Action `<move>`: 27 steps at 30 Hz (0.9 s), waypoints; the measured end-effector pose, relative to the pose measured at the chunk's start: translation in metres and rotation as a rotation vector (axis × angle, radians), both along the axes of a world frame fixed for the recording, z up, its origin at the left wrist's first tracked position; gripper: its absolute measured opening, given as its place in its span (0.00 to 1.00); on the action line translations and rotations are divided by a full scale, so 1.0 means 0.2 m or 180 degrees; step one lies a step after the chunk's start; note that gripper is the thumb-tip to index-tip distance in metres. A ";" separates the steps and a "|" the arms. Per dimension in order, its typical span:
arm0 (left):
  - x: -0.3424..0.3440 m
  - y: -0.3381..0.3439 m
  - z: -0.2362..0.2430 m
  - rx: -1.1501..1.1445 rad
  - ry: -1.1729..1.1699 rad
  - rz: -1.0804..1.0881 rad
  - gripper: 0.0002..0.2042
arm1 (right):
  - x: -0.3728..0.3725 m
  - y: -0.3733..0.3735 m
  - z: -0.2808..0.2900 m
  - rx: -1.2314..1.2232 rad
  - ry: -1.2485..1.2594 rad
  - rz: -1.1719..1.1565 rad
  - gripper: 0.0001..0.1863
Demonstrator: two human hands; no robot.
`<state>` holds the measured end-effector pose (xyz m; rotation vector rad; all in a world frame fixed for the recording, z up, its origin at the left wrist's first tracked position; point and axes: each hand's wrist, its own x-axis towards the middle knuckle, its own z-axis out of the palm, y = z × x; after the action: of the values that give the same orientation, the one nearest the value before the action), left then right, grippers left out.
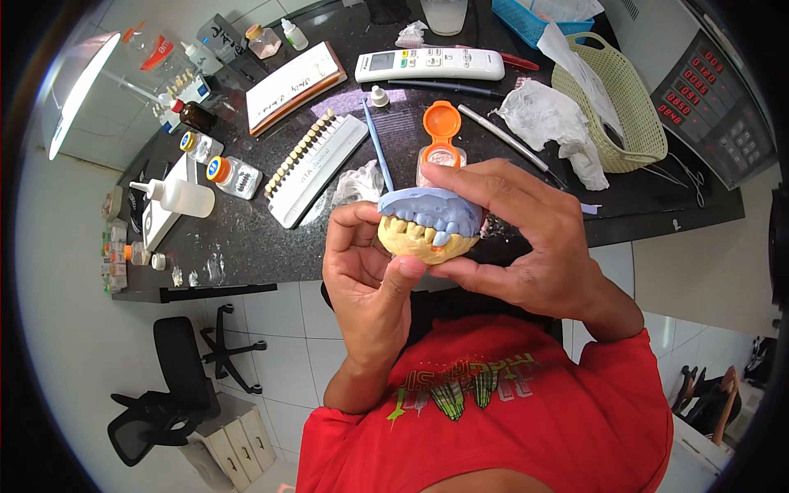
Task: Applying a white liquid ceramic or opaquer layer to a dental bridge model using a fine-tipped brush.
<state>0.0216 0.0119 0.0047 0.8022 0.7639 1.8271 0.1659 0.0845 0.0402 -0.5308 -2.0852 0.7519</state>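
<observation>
Two-handed: left hand (360, 275) and right hand (538, 246) grip blue cast (429, 207) atop yellow cast (405, 243) between fingers (472, 187); likely bite check, next needs steady alignment.

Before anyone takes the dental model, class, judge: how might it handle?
The dental model looks moulded and solid, so probably rigid. Its small teeth could chip. Stacked blue and yellow halves, steadied by left hand and right hand, might separate unsupported.

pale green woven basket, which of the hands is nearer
Right. The right hand is below and left of the pale green woven basket in the picture; the left hand is farther left.
</observation>
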 end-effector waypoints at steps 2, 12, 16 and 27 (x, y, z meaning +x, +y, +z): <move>0.00 0.00 0.00 -0.0034 -0.0026 0.0010 0.23 | -0.01 0.01 0.00 0.0066 0.0019 0.0024 0.32; -0.03 0.00 -0.01 -0.0036 -0.0063 0.0086 0.23 | -0.04 0.01 0.01 0.0150 -0.0002 0.0046 0.29; -0.03 0.00 -0.01 -0.0053 0.0018 0.0160 0.22 | -0.06 0.01 0.00 0.0100 0.0037 -0.0010 0.30; -0.01 -0.01 -0.01 0.0072 0.0137 0.0299 0.22 | -0.05 0.03 -0.02 0.0401 0.0121 0.0056 0.31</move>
<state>0.0192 0.0096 0.0027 0.8349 0.8221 1.9103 0.1552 0.0908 0.0355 -0.4261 -2.0883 0.6309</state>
